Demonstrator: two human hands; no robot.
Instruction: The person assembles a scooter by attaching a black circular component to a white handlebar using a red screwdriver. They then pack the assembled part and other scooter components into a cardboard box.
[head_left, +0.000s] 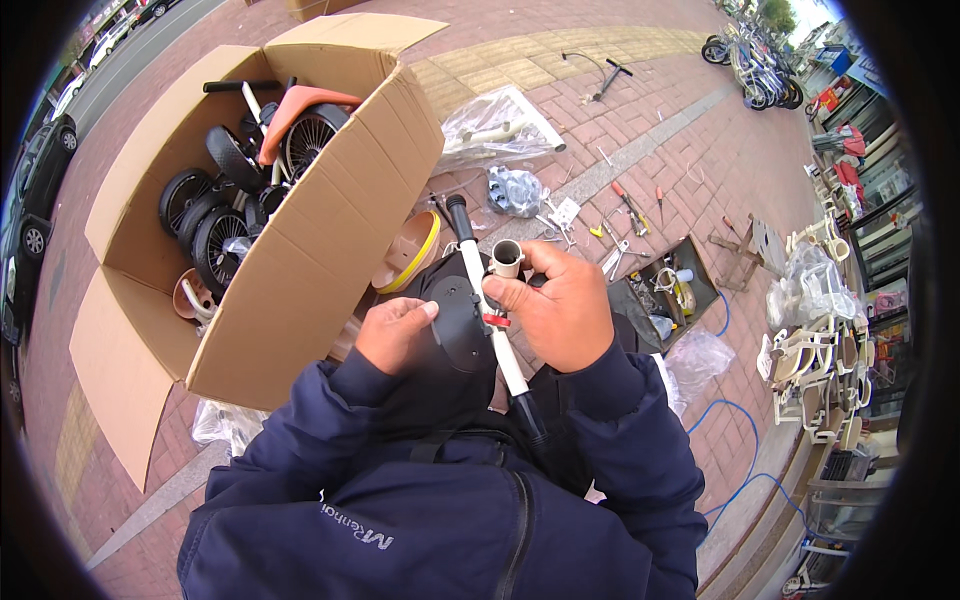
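A white handlebar (pixel 473 262) with black grips at both ends lies across my lap, slanting from upper left to lower right. My right hand (pixel 565 305) is closed on its short open-ended stem tube (pixel 507 257), thumb in front and fingers behind. A red clip (pixel 495 320) sits on the bar just below the thumb. Against the bar's left side lies a rounded black plate (pixel 458 325) with small holes. Beside the plate my left hand (pixel 390 335) is closed, thumb and forefinger pressed together; whatever lies between them is too small to make out.
On the left stands a large open cardboard box (pixel 300 270) holding black wheels (pixel 217 250) and an orange fender (pixel 295 115). Ahead lie screwdrivers (pixel 630 205), a hand pump (pixel 608 80) and plastic-wrapped parts (pixel 515 190). A toolbox (pixel 690 262) and blue hose (pixel 745 425) are at right.
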